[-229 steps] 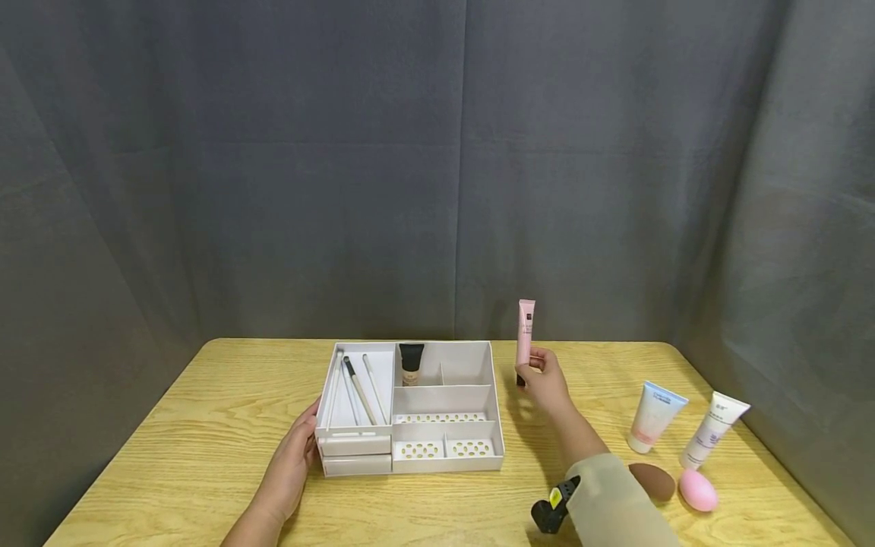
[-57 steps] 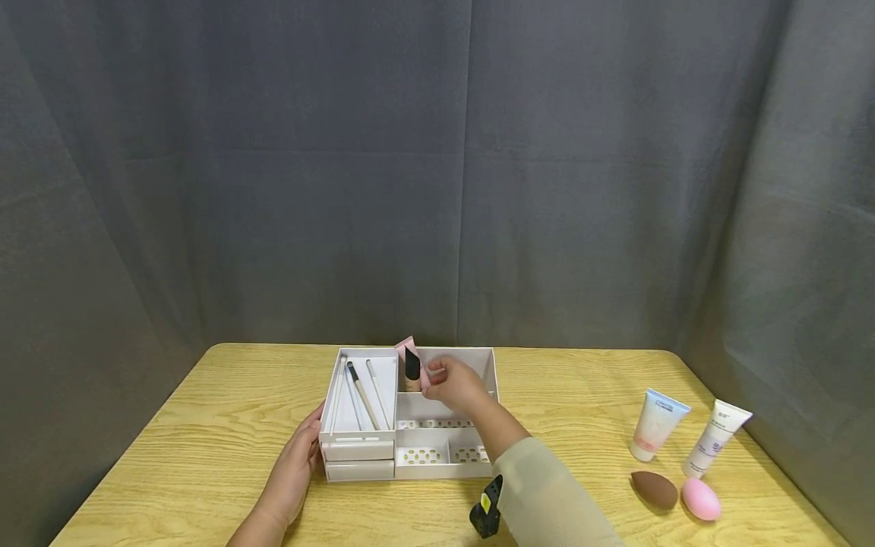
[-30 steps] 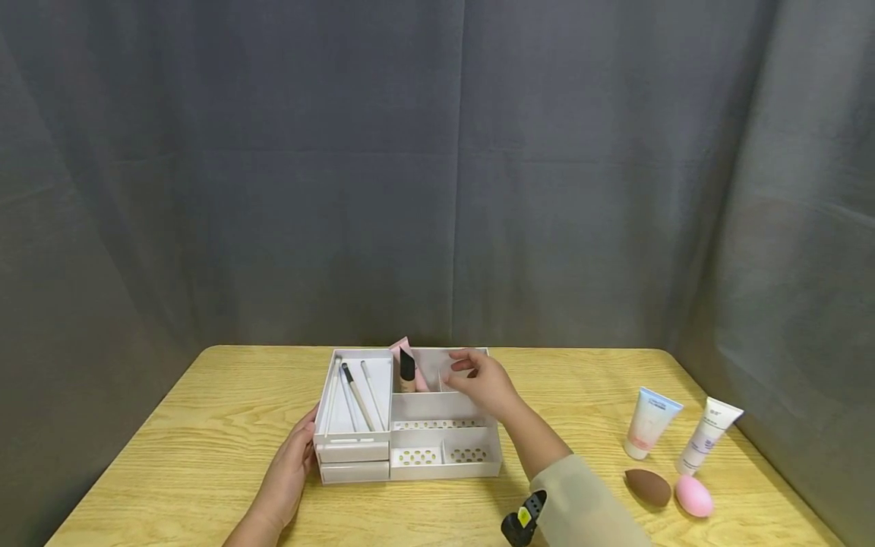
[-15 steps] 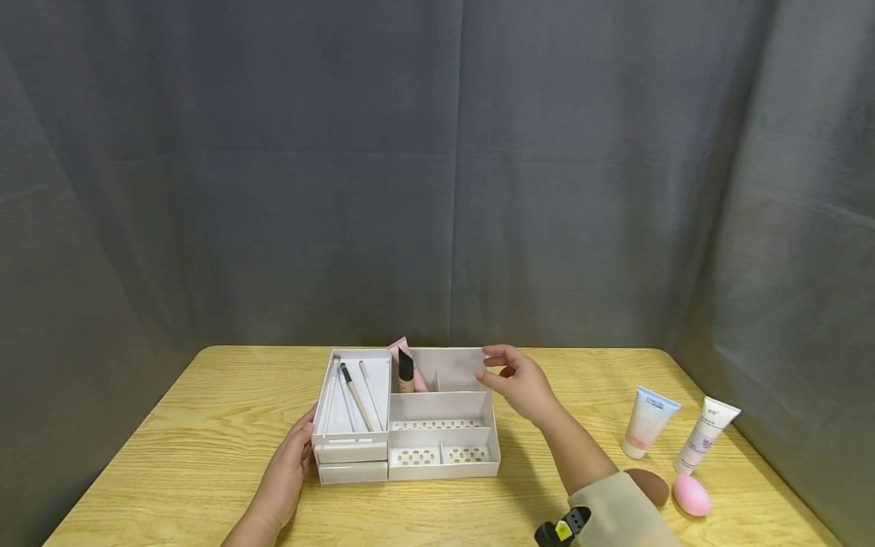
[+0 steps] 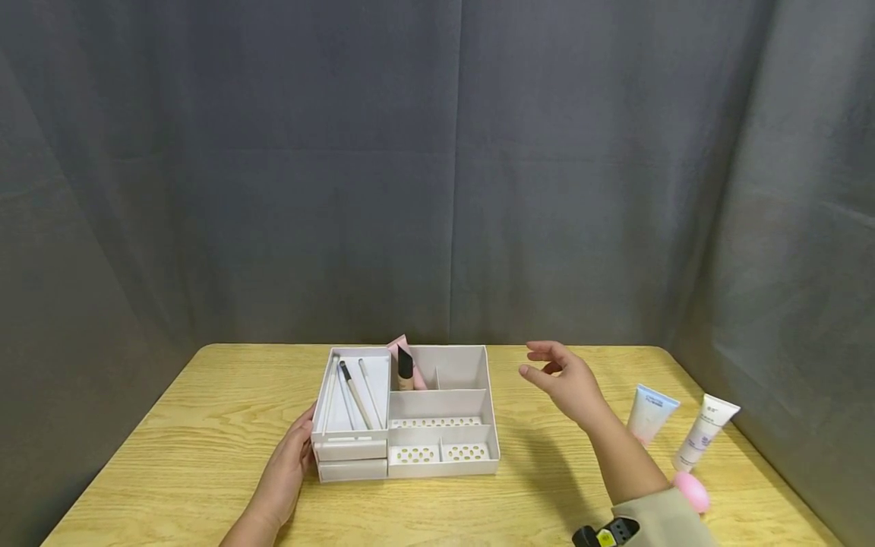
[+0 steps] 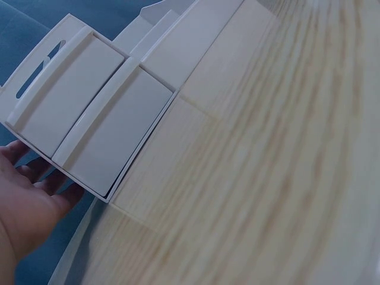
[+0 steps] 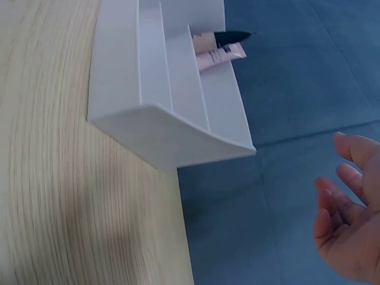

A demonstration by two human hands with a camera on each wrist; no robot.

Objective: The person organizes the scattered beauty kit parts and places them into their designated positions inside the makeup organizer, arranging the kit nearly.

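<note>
Left grip [image 5: 283,462] touches the white organizer [image 5: 444,469]; right grip [image 5: 566,386] hovers

Soft, even light brightens the desk [image 5: 205,425], while the curtain [image 5: 307,190] beyond its far edge is dim. A faint shadow falls on the desk to the left of the right forearm [image 5: 623,460], toward the near edge. The white box [image 5: 444,469] has gentle grey shading inside. Lettering on the white tube [image 5: 704,434] is too small to read. Both wrist views look hazy and bluish; in the left, the wood grain is washed out and smeared.
</note>
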